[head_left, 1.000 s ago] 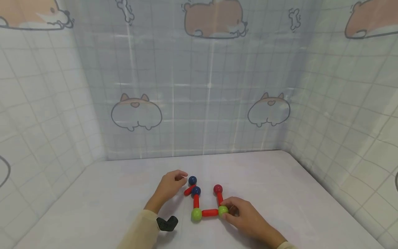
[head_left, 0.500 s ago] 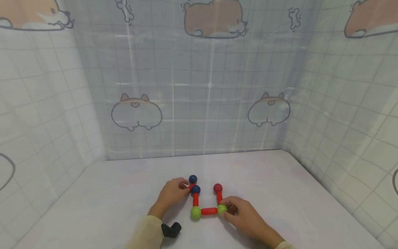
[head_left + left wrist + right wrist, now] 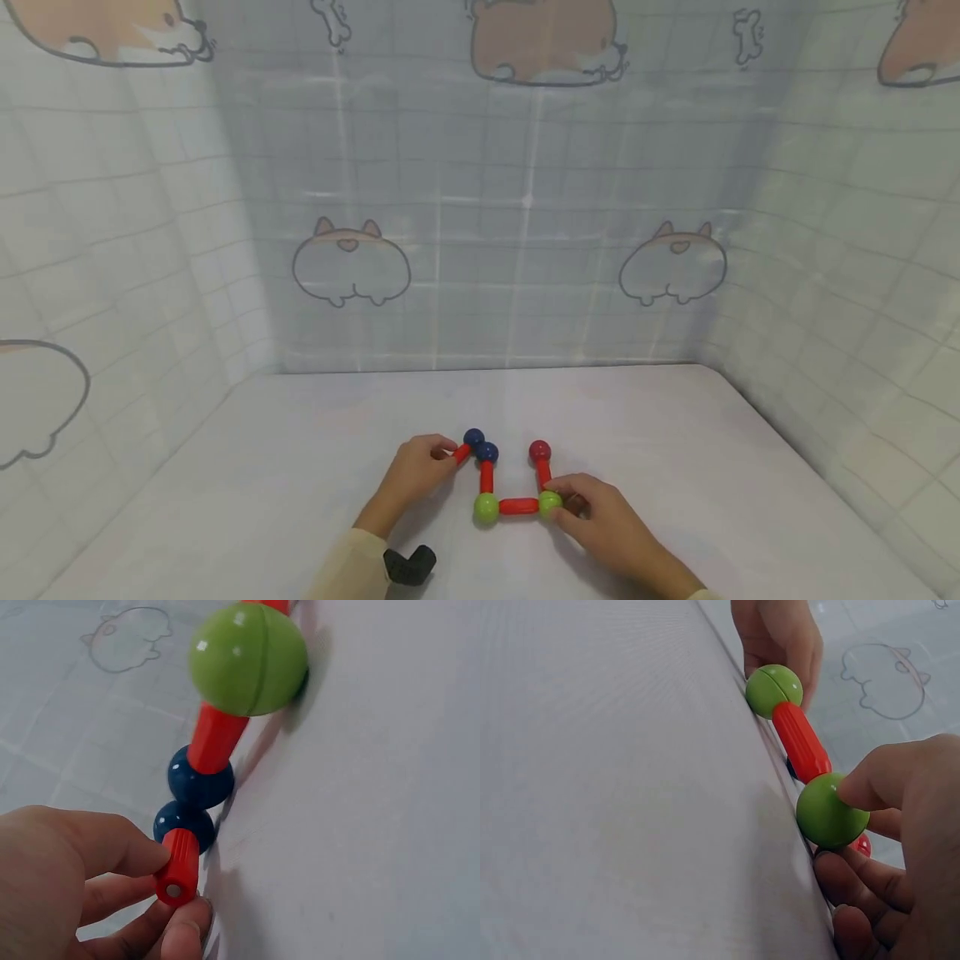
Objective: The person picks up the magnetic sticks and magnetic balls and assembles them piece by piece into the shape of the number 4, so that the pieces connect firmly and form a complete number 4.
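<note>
My left hand (image 3: 422, 467) pinches a short red magnetic rod (image 3: 178, 862) between thumb and fingers, its bare end showing a metal dot. At the rod's far end sits a dark blue ball (image 3: 474, 437), which appears to touch a second blue ball (image 3: 487, 452). A red rod (image 3: 487, 477) links that second ball to a green ball (image 3: 486, 508). From there a crosswise red rod (image 3: 519, 506) runs to another green ball (image 3: 831, 811), pinched by my right hand (image 3: 600, 517). Beyond it, a further rod (image 3: 543, 473) ends in a red ball (image 3: 540, 451).
The pieces lie on a white table (image 3: 337, 417). Pale grid-patterned curtains (image 3: 517, 250) with cartoon dogs surround it at the back and both sides. A black device (image 3: 408, 565) is on the left wrist.
My left hand has come down onto the loose red rod and taken hold of it. Its blue ball now sits against the other one. My right hand keeps its grip; the head view has shifted slightly.
</note>
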`<state>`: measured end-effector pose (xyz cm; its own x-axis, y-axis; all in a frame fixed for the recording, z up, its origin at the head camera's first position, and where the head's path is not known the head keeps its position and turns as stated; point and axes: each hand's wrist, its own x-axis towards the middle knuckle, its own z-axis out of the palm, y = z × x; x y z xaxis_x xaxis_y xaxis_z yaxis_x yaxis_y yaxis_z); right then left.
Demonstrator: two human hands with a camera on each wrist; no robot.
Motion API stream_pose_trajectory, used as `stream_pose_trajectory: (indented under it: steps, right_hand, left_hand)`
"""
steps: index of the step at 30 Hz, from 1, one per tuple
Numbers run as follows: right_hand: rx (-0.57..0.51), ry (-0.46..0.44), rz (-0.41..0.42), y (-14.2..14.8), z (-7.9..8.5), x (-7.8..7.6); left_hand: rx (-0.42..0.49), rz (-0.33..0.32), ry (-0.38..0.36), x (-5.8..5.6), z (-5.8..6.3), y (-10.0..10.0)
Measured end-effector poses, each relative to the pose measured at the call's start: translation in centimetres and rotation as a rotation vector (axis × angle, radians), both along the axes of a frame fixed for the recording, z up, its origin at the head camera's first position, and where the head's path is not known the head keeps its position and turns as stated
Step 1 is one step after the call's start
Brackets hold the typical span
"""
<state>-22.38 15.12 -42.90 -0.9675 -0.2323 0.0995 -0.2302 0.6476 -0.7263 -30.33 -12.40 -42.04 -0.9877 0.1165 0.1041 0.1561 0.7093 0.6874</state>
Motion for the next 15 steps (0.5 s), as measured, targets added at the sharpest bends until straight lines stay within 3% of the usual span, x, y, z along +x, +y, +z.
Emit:
stream_pose_trajectory:
  steps: [7,15]
  right_hand:
    - [-0.009,-0.006,-0.007,0.29,0.14,0.07]
    - [-0.022,-0.002,0.003,-0.02,-0.07,-0.04]
  left_hand:
    - [0.057,0.017,-0.047,0.58,0.08,-0.45]
    - [-0.061,-0.024,0.032,0.84,-0.01,-0.15]
